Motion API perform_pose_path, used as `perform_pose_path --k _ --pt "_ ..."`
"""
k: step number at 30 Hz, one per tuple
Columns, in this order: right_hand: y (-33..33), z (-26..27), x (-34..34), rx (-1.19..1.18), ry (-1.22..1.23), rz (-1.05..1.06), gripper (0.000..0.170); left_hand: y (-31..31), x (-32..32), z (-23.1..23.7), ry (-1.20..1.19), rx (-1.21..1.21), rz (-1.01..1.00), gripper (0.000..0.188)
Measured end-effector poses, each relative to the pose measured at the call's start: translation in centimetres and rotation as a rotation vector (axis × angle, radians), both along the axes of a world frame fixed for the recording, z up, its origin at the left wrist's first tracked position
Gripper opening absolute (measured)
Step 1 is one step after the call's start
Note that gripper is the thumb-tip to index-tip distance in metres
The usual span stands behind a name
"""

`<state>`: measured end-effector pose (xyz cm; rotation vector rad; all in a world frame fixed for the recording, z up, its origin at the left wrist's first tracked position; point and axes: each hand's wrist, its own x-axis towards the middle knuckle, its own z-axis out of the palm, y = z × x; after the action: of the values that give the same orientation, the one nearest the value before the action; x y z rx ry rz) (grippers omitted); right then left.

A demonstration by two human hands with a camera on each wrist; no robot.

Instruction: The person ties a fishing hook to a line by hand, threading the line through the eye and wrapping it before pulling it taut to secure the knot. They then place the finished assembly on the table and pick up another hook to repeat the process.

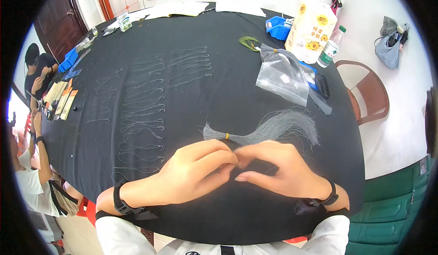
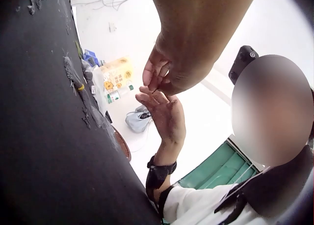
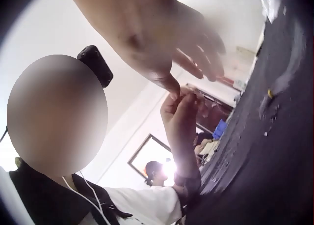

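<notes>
I have the left hand (image 1: 200, 166) with its fingers curled in and their tips drawn together; anything pinched there is too fine for me to make out. On the right hand (image 1: 283, 168) the thumb stands well apart from the fingers, and a forefinger tip meets the left fingertips. Both wrist views show me the hands raised off the counter (image 1: 237, 81).

Just past the knuckles lies the bundle of grey strands (image 1: 278, 129), cinched by a yellow band (image 1: 227, 136) near its left end, with the longer right end fanned and curving down. My forearms cross the counter's near edge, and its right edge runs a little beyond the right wrist. To the left, looped strands (image 1: 143, 113) lie in columns, the lowest of them near the left forearm. I read the broadest stretch of black cloth between those loops and the plastic bag (image 1: 283, 81). Behind the bag stand a tissue pack (image 1: 312, 29) and a bottle (image 1: 332, 47).
</notes>
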<state>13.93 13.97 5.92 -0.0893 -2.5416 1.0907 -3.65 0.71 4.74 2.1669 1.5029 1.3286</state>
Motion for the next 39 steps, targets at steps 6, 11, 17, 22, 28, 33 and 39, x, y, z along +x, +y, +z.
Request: perform_pose_path --k 6,11,17,22,28,33,39 --pt "-0.5 0.1 -0.3 -0.349 -0.044 -0.009 0.009 -0.1 0.1 0.3 -0.025 0.039 -0.01 0.024" --pt "-0.9 -0.8 -0.1 -0.07 0.172 -0.082 0.009 -0.3 0.9 0.3 -0.119 -0.01 0.053 0.023" --pt "-1.1 -1.3 -0.1 0.152 0.252 -0.119 0.014 -0.3 0.4 -0.2 -0.017 0.014 0.057 0.02" --pt "-0.8 -0.8 0.0 0.089 0.216 -0.084 0.017 -0.3 0.6 0.2 -0.009 0.026 0.082 0.018" --pt "-0.9 0.3 0.4 -0.129 0.069 -0.079 0.016 -0.3 0.4 0.3 0.006 0.065 0.09 0.021" --pt "-0.6 0.6 0.5 -0.266 -0.001 -0.029 0.011 -0.2 0.4 0.2 0.043 0.114 0.081 0.023" --pt "-0.5 0.7 0.5 -0.438 -0.067 -0.003 0.009 -0.1 0.5 0.2 0.061 0.13 0.079 0.024"
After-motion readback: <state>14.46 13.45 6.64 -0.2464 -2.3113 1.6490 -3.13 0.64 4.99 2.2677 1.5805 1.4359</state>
